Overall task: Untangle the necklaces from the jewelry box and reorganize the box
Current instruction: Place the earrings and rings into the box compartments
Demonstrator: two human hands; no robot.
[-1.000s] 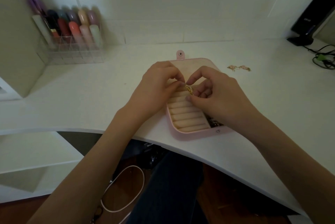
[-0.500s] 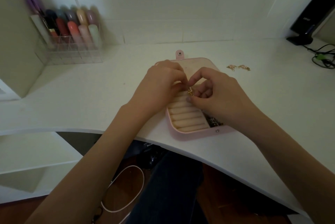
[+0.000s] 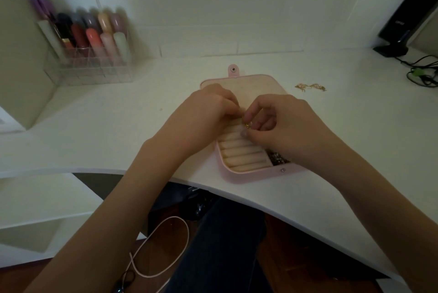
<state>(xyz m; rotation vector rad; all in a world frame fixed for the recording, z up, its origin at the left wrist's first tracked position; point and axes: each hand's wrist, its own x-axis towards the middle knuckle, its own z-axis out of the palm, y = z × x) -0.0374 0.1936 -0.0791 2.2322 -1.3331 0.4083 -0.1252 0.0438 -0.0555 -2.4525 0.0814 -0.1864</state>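
Over open pink jewelry box (image 3: 233,177) near desk (image 3: 118,115) front edge: both hands meet above ring rolls. Left hand (image 3: 201,112) and right hand (image 3: 282,124) each curled, fingertips pinching small gold tangle (image 3: 247,125) between them. Step in hand, likely: picking knot apart. Next needs gentle opposing pull, no yanking. Loose gold pieces (image 3: 310,87) lie apart, right of lid.
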